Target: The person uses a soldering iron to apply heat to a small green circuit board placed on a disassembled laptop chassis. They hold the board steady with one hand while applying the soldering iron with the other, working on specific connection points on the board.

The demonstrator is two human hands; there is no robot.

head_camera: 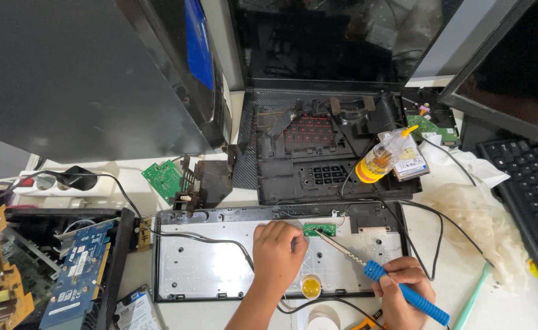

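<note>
We see a small green circuit board (319,229) lying near the top edge of an upturned keyboard tray (220,269), a black frame with a pale metal backing, flat on the white table (464,287). The tip of a soldering iron (376,272) with a blue handle rests at the board's right end. The right hand (403,287) is wrapped around that blue handle, gripping it low and slanting the metal shaft up and to the left. The left hand (277,253) is curled into a loose fist on the tray just left of the board, its fingers pressing down beside the board's edge; we cannot tell whether it pinches anything.

Just below the left hand sits a small round tin of yellow paste (310,286). A black cable (208,239) crosses the tray from the left and passes under the left hand.

Behind the tray lies an opened black laptop shell (318,153), with a clear squeeze bottle with a yellow cap (382,156) tipped on its right corner. A second loose green board (162,177) rests to the left, beside a dark computer case (98,73). A blue expansion card (76,269) lies at far left, and 1 black keyboard (534,195) occupies the right edge, next to crumpled plastic wrap (476,220).
</note>
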